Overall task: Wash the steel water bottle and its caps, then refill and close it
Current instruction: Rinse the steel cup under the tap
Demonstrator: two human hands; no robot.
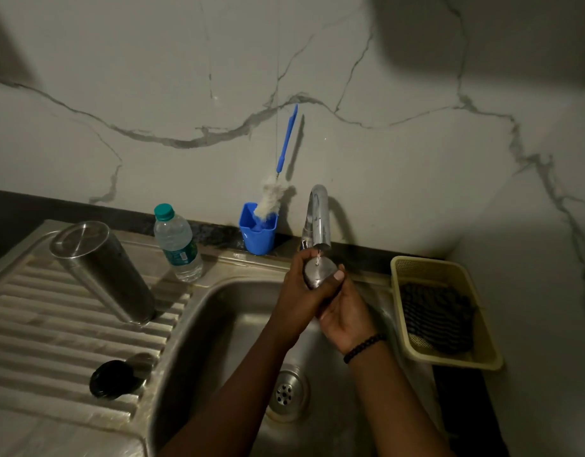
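Steel cap mostly hidden btwn both hands' fingers, dim light

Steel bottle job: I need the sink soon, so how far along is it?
Roughly midway. The steel bottle stands upside down on the drainboard, apparently rinsed. Both hands hold a steel cap under the running tap. The black cap, refilling and closing remain.

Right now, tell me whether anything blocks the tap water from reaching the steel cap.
Nothing visible does. Both hands hold the steel cap directly under the tap, and the thin stream lands on its bare top; the fingers grip only its sides.
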